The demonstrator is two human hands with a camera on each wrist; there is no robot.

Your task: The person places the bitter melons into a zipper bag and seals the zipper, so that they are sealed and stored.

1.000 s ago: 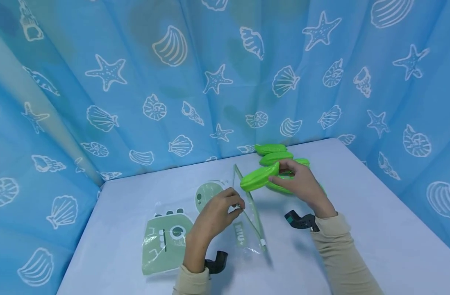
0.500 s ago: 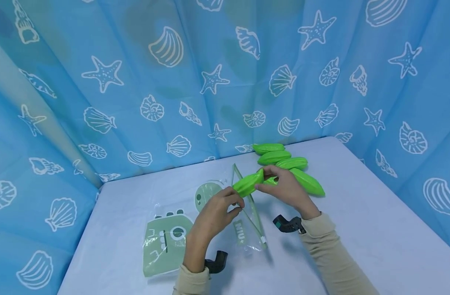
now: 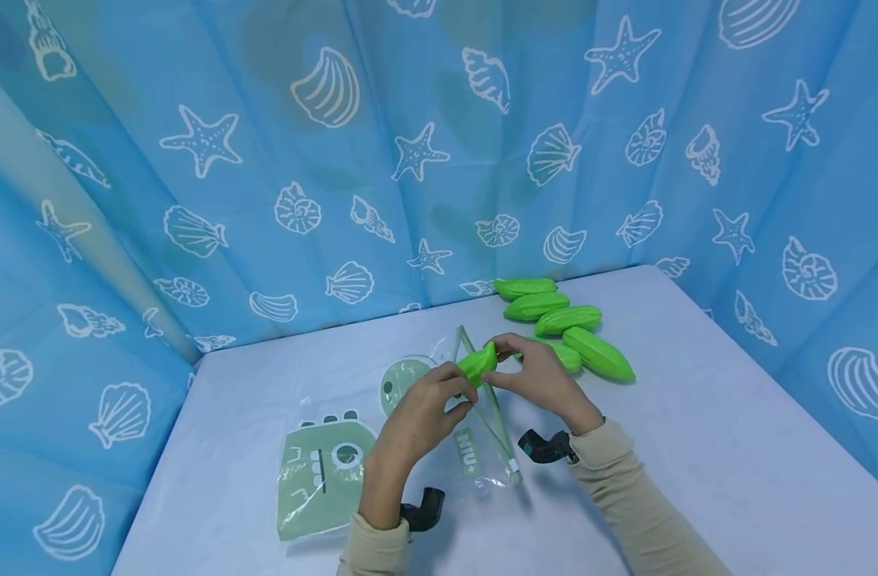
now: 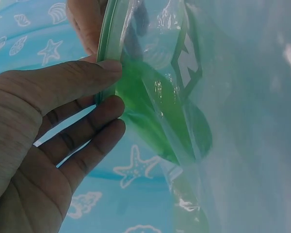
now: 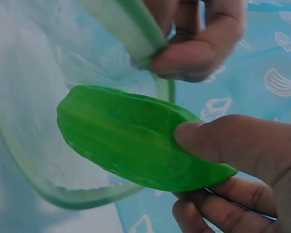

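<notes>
My right hand [image 3: 543, 379] grips a bright green ridged star fruit [image 5: 121, 138] by one end, thumb on top and fingers below. Its other end points left into the mouth of a clear zip bag [image 3: 327, 472] with a green cartoon monster print. Seen from the left wrist, the star fruit [image 4: 155, 111] shows through the clear plastic. My left hand [image 3: 421, 416] pinches the bag's green zip edge [image 4: 109, 39] between thumb and fingers, holding the mouth apart. A white slider [image 3: 513, 465] sits at the near end of the zip.
Several more star fruits [image 3: 599, 354] lie in a loose group at the back right of the white table [image 3: 698, 448]. Behind the table hangs a blue curtain [image 3: 439, 200] printed with shells and starfish. A black wrist camera mount [image 3: 543, 446] sits on my right wrist.
My right hand has moved left and slightly down, carrying the star fruit from near the group into the bag's mouth. My left hand keeps its pinch on the zip edge.
</notes>
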